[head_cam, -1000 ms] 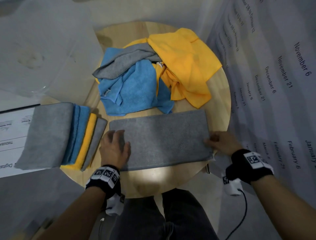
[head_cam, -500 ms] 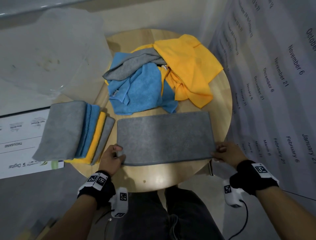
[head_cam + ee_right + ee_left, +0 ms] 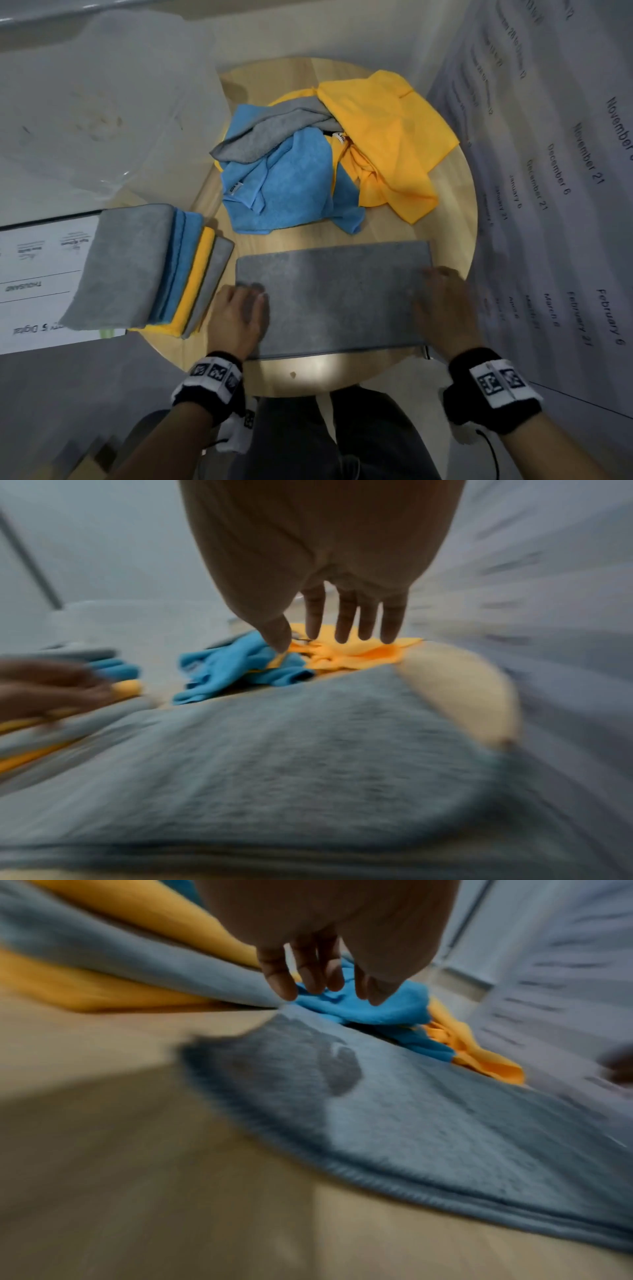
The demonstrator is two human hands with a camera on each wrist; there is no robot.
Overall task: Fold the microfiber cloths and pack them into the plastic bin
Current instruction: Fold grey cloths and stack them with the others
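Observation:
A grey cloth [image 3: 335, 298], folded into a long rectangle, lies flat on the near half of the round wooden table [image 3: 308, 373]. My left hand [image 3: 248, 303] is over its left end and my right hand [image 3: 435, 294] over its right end. Both have straight, spread fingers and hold nothing. The left wrist view shows the left fingers [image 3: 308, 974] just above the grey cloth [image 3: 411, 1110], casting a shadow on it. The right wrist view shows the right fingers [image 3: 346, 620] extended over the cloth [image 3: 291, 750]. A translucent plastic bin [image 3: 102, 102] stands at the back left.
A stack of folded cloths [image 3: 137, 267], grey, blue and yellow, sits at the table's left edge on a printed sheet [image 3: 37, 270]. A loose pile of blue [image 3: 291, 181], yellow [image 3: 387, 137] and grey [image 3: 274, 132] cloths fills the far half. A printed calendar sheet [image 3: 565, 205] hangs at right.
Half a second ago both hands pinched the cloth's near corners. They have since let go and moved forward over its two ends, fingers straightened. The cloth stays flat.

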